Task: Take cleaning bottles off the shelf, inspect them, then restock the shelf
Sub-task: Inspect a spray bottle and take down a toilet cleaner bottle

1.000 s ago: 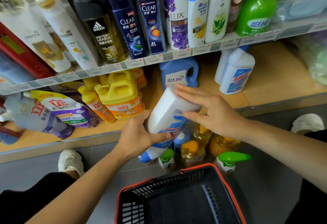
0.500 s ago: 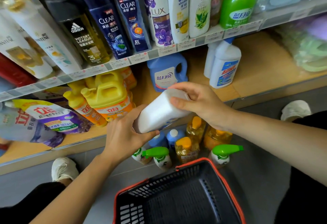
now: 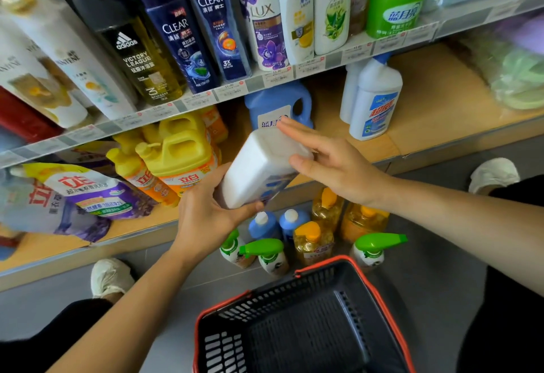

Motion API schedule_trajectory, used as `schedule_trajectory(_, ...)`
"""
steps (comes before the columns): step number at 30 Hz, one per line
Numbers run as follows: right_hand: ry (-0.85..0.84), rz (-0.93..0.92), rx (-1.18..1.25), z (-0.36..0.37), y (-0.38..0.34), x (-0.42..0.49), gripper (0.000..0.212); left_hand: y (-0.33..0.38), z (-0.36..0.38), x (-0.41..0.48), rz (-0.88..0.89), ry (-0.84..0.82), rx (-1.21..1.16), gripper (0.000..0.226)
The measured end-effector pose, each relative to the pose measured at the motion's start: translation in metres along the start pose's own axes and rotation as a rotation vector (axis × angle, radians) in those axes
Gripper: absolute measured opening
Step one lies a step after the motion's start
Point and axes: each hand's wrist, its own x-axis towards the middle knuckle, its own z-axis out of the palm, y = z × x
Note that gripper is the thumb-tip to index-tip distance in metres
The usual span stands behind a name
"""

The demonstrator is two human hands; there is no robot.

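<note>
Gripping the white cleaner bottle (image 3: 259, 166) round its lower body, the left hand (image 3: 206, 213) holds it tilted, flat base uppermost, in front of the lower shelf (image 3: 426, 125). The right hand (image 3: 329, 163) lies straight-fingered against that base, clasping nothing. A good inspection likely means a firm left grip, label turned upward, then standing it beside the matching bottle (image 3: 374, 102).

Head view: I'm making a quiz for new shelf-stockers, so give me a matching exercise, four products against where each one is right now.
Things:
1 white bottle
2 blue jug
3 green spray bottle
4 adidas bottle

Places:
A on the upper shelf
B on the floor
C gripped by the left hand
D on the lower shelf

Pairs: 1-C, 2-D, 3-B, 4-A.
</note>
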Motion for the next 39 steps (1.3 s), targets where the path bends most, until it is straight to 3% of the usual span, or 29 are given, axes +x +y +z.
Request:
schedule_trajectory(4,0.075,-0.015,-0.013,0.002,0.003,-0.003,0.055,0.001,-0.002,0.002,-0.018,0.018,-0.031,0.071)
schedule_trajectory(12,0.385,-0.039,-0.093,-0.001,0.0,-0.002,0.036,0.002,-0.004,0.002,-0.035,-0.003,-0.106,0.074)
schedule_trajectory(16,0.463,-0.055,-0.192,-0.006,0.004,0.002,0.023,0.002,-0.003,0.003,-0.088,-0.007,-0.2,0.066)
schedule_trajectory(19,0.335,0.047,-0.221,-0.008,0.016,0.005,0.03,0.005,-0.002,0.005,-0.131,-0.011,-0.352,0.056)
schedule_trajectory(24,-0.135,0.341,-0.252,0.003,0.056,-0.006,0.065,0.014,-0.002,0.01,-0.179,-0.021,-0.678,0.054)
schedule_trajectory(26,-0.217,0.381,-0.161,0.013,0.068,-0.013,0.059,0.017,-0.001,0.011,-0.175,-0.032,-0.764,0.054)
schedule_trajectory(29,-0.241,0.4,0.104,0.028,0.078,-0.018,0.048,0.02,0.002,0.01,-0.174,-0.043,-0.868,0.055)
schedule_trajectory(33,-0.167,0.448,0.397,0.036,0.076,-0.019,0.051,0.02,0.003,0.005,-0.231,-0.037,-0.994,0.06)
schedule_trajectory(39,-0.066,0.389,0.523,0.011,0.059,-0.021,0.052,0.011,0.005,0.004,-0.451,-0.068,-0.875,0.038)
